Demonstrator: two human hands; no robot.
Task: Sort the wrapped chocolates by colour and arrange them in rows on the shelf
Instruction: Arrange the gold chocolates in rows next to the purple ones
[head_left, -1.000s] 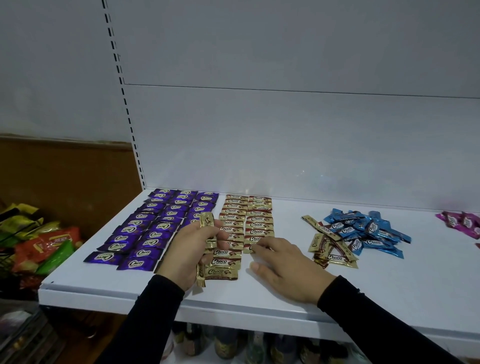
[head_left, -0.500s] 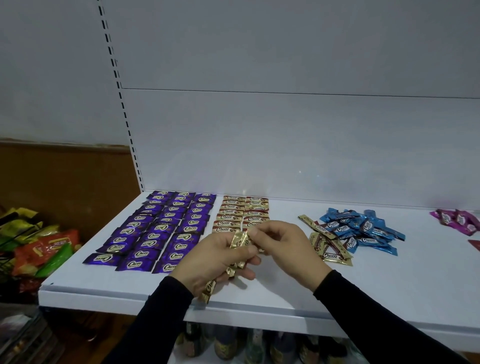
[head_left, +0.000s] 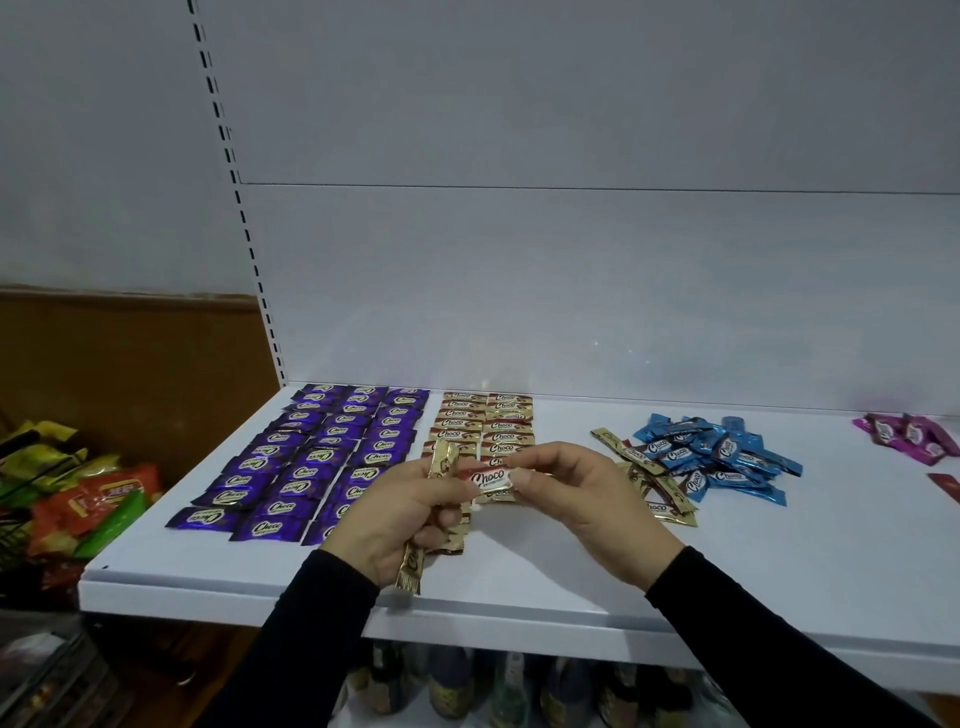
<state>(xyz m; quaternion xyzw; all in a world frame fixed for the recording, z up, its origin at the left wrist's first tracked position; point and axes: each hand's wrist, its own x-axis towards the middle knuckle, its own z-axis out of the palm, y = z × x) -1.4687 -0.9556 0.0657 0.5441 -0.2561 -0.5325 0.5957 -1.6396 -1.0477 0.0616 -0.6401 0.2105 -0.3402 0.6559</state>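
Two bare hands, long black sleeves

The left hand (head_left: 400, 512) and right hand (head_left: 587, 499) wear nothing — plain black sleeves (head_left: 769, 639) reach each wrist, snug and unmarked.

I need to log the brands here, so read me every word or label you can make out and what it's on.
"Choco": gold chocolate pinched by right hand
"Choco": purple chocolates
"Choco": blue chocolates
Smaller print under the logo: blurred
Snack packets: unreadable

On the white metal shelf (head_left: 779, 561), purple-wrapped chocolates (head_left: 322, 457) lie in rows far left; gold-wrapped rows (head_left: 485, 421) just right; then a loose gold pile (head_left: 649, 483), blue pile (head_left: 717, 454), and pink wrappers (head_left: 909, 434) far right.
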